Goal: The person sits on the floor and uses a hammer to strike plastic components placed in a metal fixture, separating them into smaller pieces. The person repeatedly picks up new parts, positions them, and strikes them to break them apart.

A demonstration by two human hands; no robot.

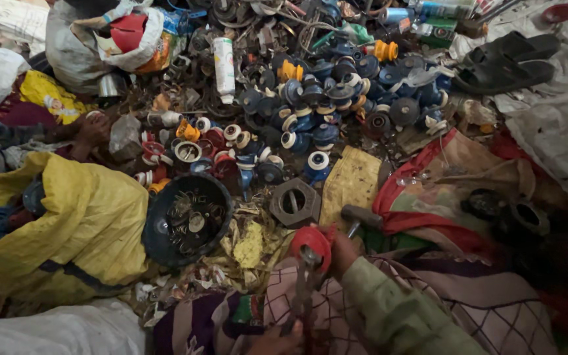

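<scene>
The head camera looks down at a floor crowded with scrap parts. The right hand [342, 252], in a green sleeve, has its fingers closed around a red round part [311, 242] low in the middle of the picture. A metal tool [305, 289] goes up into this part. The left hand [277, 342] is at the bottom edge and grips the lower end of the tool, but its fingers are only partly visible.

Just left of the red part stands a black bowl [156, 230]; inside it lie small metal rings and washers. Beside the bowl, a grey hexagonal piece [295, 202] lies on the floor. Further up is a heap of blue spools [327, 105], with a white bottle [224, 68] near it.
</scene>
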